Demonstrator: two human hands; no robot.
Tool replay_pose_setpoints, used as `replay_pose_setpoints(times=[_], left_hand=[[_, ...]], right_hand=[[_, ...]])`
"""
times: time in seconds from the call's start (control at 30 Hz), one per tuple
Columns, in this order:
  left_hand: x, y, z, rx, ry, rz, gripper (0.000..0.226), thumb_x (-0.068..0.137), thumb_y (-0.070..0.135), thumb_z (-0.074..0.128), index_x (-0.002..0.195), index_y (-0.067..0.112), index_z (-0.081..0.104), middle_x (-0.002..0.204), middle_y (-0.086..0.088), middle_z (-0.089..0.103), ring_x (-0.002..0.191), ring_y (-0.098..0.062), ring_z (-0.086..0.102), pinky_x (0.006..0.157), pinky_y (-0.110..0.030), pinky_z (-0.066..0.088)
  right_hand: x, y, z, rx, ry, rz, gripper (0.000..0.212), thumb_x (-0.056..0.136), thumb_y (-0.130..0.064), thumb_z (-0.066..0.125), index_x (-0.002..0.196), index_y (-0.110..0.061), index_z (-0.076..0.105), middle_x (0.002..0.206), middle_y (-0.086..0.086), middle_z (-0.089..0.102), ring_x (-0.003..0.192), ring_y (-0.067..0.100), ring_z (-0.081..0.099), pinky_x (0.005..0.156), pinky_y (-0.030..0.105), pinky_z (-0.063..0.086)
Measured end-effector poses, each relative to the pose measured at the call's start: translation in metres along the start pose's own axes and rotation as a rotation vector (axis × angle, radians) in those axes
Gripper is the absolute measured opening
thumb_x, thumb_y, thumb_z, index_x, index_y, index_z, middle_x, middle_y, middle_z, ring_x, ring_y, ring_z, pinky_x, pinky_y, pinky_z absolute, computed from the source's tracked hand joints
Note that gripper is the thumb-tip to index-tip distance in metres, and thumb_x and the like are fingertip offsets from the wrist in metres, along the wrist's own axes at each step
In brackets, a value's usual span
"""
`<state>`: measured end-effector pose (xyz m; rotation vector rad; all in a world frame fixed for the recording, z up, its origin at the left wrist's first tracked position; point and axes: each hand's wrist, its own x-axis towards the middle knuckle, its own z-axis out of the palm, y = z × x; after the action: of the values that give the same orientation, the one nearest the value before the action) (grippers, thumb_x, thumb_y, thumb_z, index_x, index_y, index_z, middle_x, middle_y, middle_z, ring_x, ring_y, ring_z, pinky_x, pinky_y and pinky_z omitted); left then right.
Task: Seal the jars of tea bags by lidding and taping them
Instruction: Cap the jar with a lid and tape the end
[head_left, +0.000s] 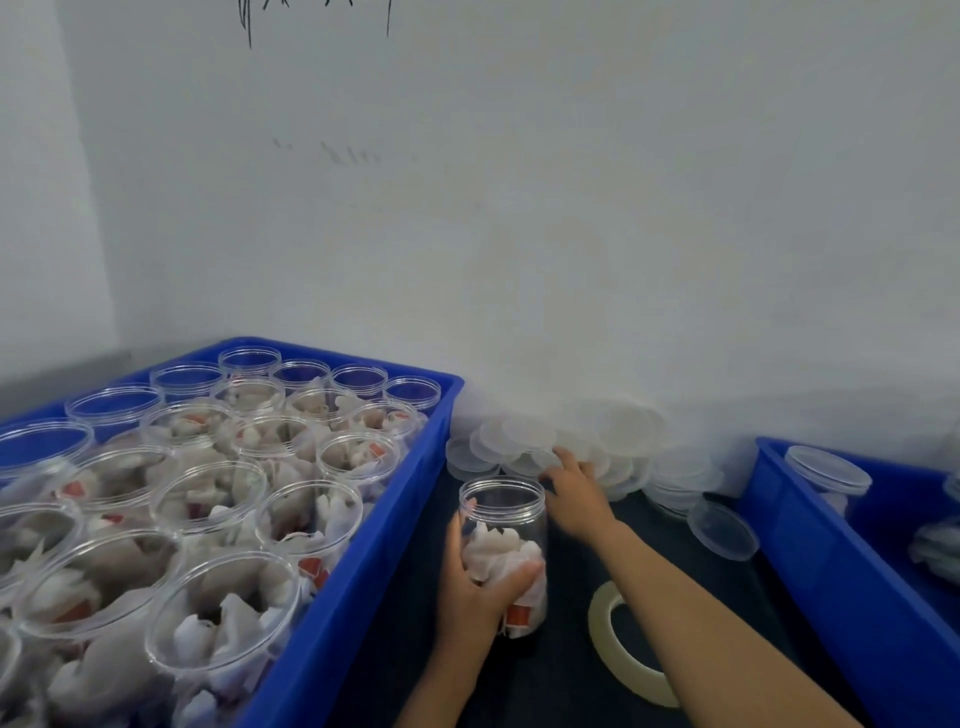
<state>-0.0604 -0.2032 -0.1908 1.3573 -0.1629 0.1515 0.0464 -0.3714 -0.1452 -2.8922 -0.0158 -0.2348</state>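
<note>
Two hands: left (475, 582) grips clear jar (506, 519), right (574, 486) touches round lids (519, 436).

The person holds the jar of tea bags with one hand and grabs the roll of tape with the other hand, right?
Not quite. The left hand does hold the jar, but the right hand reaches into the pile of lids, not the tape. The head view shows it.

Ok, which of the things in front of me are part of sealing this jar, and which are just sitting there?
In use:
- open jar, held by the left hand
- pile of lids, right hand reaching into it
- tape roll, on the dark table

Just sitting there:
- left blue crate of unlidded jars
- right blue crate with a lidded jar
</note>
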Motion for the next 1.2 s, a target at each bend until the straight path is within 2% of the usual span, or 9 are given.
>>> replay_pose_setpoints(times=[0.1,0.17,0.47,0.63,0.77,0.87,0.97,1.07,1.2], left_hand=[[0.003,-0.001,-0.001,-0.026,-0.01,0.032,0.084,0.052,0.04,0.086,0.127,0.038,0.048,0.113,0.019,0.065,0.103,-0.006,0.066,0.078,-0.023,0.056],[0.006,-0.002,-0.001,-0.023,-0.042,0.059,0.084,0.054,0.038,0.086,0.128,0.037,0.048,0.116,0.015,0.065,0.105,-0.008,0.065,0.078,-0.022,0.056],[0.006,-0.005,0.0,-0.024,-0.096,0.087,0.093,0.054,0.024,0.09,0.134,0.035,0.044,0.121,0.008,0.065,0.111,-0.012,0.064,0.09,-0.031,0.054],[0.009,-0.001,0.0,-0.021,-0.097,0.065,0.096,0.042,0.041,0.087,0.127,0.047,0.043,0.115,0.016,0.066,0.103,-0.004,0.065,0.082,-0.026,0.054],[0.006,0.0,0.001,0.031,-0.086,0.06,0.095,0.051,0.03,0.092,0.129,0.048,0.04,0.123,0.013,0.061,0.108,-0.002,0.062,0.091,-0.03,0.052],[0.0,0.001,0.0,0.053,-0.06,0.052,0.085,0.06,0.023,0.091,0.121,0.05,0.038,0.121,0.017,0.054,0.102,0.002,0.06,0.078,-0.018,0.046],[-0.008,0.003,0.002,0.135,-0.102,0.078,0.08,0.06,0.029,0.091,0.112,0.055,0.035,0.116,0.013,0.053,0.096,-0.001,0.06,0.068,-0.015,0.048],[-0.016,0.007,0.004,0.24,-0.184,0.175,0.081,0.051,0.043,0.091,0.113,0.052,0.041,0.111,0.01,0.062,0.096,-0.002,0.064,0.073,-0.021,0.054],[-0.024,0.009,0.007,0.311,-0.264,0.249,0.081,0.05,0.045,0.091,0.118,0.052,0.049,0.111,0.016,0.065,0.096,-0.007,0.068,0.075,-0.03,0.059]], right_hand=[[0.019,-0.003,0.006,-0.139,-0.073,0.039,0.046,0.095,-0.014,0.047,0.14,-0.015,0.042,0.161,0.002,-0.001,0.138,0.036,0.016,0.109,0.049,0.03],[0.029,-0.004,0.009,-0.257,0.017,0.026,0.048,0.091,-0.01,0.049,0.138,-0.017,0.043,0.161,0.007,-0.004,0.135,0.036,0.02,0.105,0.046,0.031],[0.043,0.003,0.021,-0.366,0.124,-0.111,0.044,0.094,-0.009,0.044,0.137,-0.018,0.042,0.162,-0.002,0.005,0.125,0.03,0.033,0.096,0.038,0.035],[0.028,0.002,0.009,-0.208,0.301,-0.129,0.063,0.09,-0.001,0.048,0.149,-0.013,0.03,0.16,0.003,0.017,0.123,0.03,0.038,0.098,0.039,0.041],[-0.004,-0.009,-0.021,-0.004,0.65,-0.175,0.048,0.087,0.01,0.056,0.133,0.001,0.053,0.13,0.02,0.054,0.102,0.036,0.053,0.084,0.044,0.051],[-0.044,-0.01,-0.033,0.203,0.861,-0.109,0.036,0.087,0.002,0.066,0.122,-0.004,0.064,0.106,0.012,0.061,0.093,0.027,0.053,0.074,0.035,0.049],[-0.09,-0.007,-0.032,0.486,0.879,0.034,0.03,0.089,-0.003,0.063,0.113,-0.021,0.068,0.096,-0.007,0.055,0.079,0.009,0.05,0.069,0.024,0.045],[-0.131,-0.003,-0.024,0.623,0.841,0.17,0.027,0.09,-0.001,0.06,0.098,-0.026,0.063,0.091,-0.011,0.047,0.069,0.005,0.05,0.058,0.015,0.043],[-0.168,-0.01,-0.011,0.979,0.814,0.287,0.037,0.09,0.005,0.053,0.11,-0.025,0.044,0.092,0.002,0.054,0.077,0.015,0.058,0.067,0.028,0.05]])
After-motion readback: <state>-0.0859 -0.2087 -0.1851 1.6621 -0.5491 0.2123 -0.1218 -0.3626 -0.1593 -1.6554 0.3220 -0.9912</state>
